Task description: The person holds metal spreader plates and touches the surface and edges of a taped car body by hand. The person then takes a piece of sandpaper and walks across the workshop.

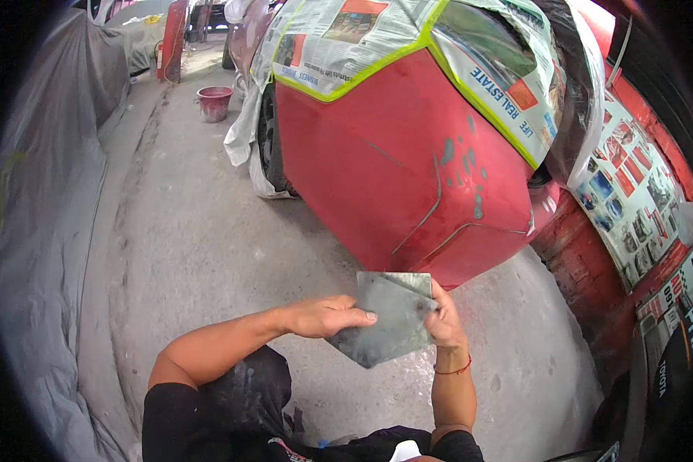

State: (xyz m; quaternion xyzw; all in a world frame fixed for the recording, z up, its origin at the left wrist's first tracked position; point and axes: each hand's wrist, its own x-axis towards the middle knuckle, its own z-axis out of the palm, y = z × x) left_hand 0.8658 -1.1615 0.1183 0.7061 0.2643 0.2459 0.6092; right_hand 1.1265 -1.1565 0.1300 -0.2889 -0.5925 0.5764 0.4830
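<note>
Both hands are at a flat grey plate (396, 327), smeared with paler grey, held low in front of me. My left hand (329, 316) grips its left edge, thumb lying across the top face. At the right edge, the fingers of my right hand (445, 319) are closed, with a red string bracelet on the wrist. A thin straight-edged piece (400, 279) overlaps the plate's far end; I cannot tell whether it is separate. Just beyond stands the red bumper corner (354, 154) of a car, with several grey patches (466, 165) and thin grey lines on its surface.
Newspaper (339, 38) edged with yellow-green tape masks the car above the red panel. Plastic sheeting hangs around the wheel (269, 142). Grey draped sheeting (54, 192) runs along the left. A red bucket (214, 104) stands on the concrete floor. A picture poster (627, 192) covers the right wall.
</note>
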